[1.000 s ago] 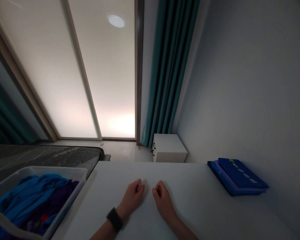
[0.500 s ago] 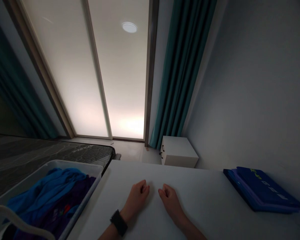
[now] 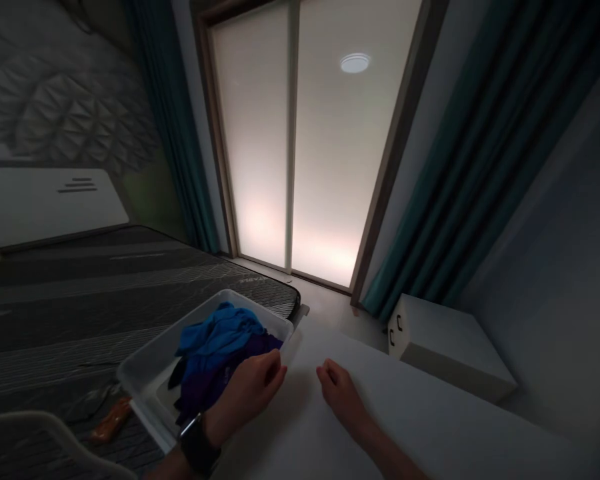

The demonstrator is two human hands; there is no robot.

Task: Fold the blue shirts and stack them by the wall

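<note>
My left hand (image 3: pixel 250 389), with a dark watch on its wrist, is curled into a loose fist with nothing visible in it. It hangs over the near right side of a clear plastic bin (image 3: pixel 141 357). Inside the bin lie a crumpled blue garment (image 3: pixel 220 335) and a dark purple garment (image 3: pixel 200 387), partly hidden by my left hand. My right hand (image 3: pixel 344 400) is also a loose fist with nothing to be seen in it, at the white tabletop (image 3: pixel 420 420).
A dark striped mattress (image 3: pixel 70 293) extends to the left, with an orange item (image 3: pixel 111 421) on it. A pale curved bar (image 3: pixel 45 420) crosses the lower left. Beyond the table stand a white cabinet (image 3: pixel 445 340), teal curtains (image 3: pixel 485 180) and frosted sliding doors (image 3: pixel 340 167).
My view has turned left, bringing the bin nearer the middle and taking the folded blue stack out of sight. My left hand has moved toward the bin; both hands stay closed.
</note>
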